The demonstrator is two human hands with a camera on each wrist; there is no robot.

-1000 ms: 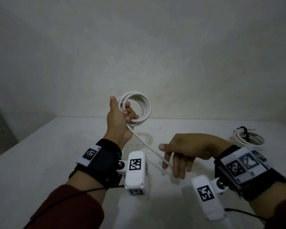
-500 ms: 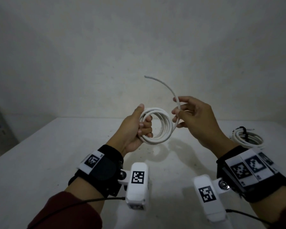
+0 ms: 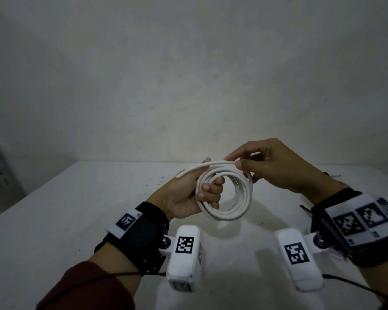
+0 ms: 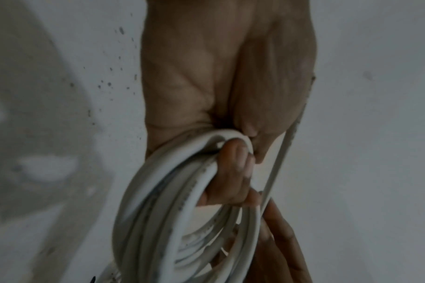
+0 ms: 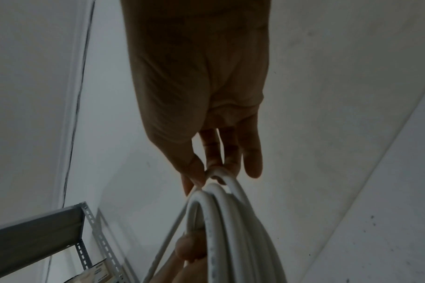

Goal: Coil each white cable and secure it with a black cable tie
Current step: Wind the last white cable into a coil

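Note:
A white cable [image 3: 241, 203] is wound into a round coil held above the white table [image 3: 76, 209]. My left hand [image 3: 189, 194] grips the coil's left side, fingers curled through the loops [image 4: 233, 172]. My right hand [image 3: 267, 166] pinches the cable's top strand between thumb and fingers at the coil's upper right [image 5: 215, 173]. The loose cable end [image 3: 180, 174] sticks out to the left over my left thumb. No black cable tie shows on this coil.
A grey metal shelf frame [image 5: 36, 235] stands off to the left of the table, seen in the right wrist view. The wall rises right behind the table's far edge. My right arm hides the table's right side.
The loose end that arched up above the coil has been laid down along the top of the coil by my right hand. Both hands came lower and closer together.

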